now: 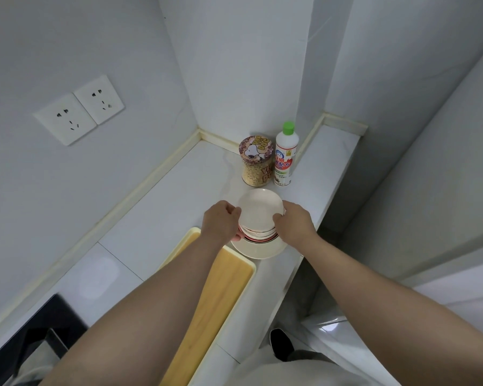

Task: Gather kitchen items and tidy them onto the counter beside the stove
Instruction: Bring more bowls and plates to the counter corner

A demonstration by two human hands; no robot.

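White counter (156, 218), bowl stack (258, 215) between gripping fingers (232, 209)

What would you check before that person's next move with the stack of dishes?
1. Left hand and right hand grip opposite sides of the stack of dishes: ok.
2. Stack resting on the counter: cannot tell.
3. Jar and bottle behind stand upright: ok.
4. Bare counter left of the stack: ok.
5. Bottom plate clear of the tray rim: cannot tell.
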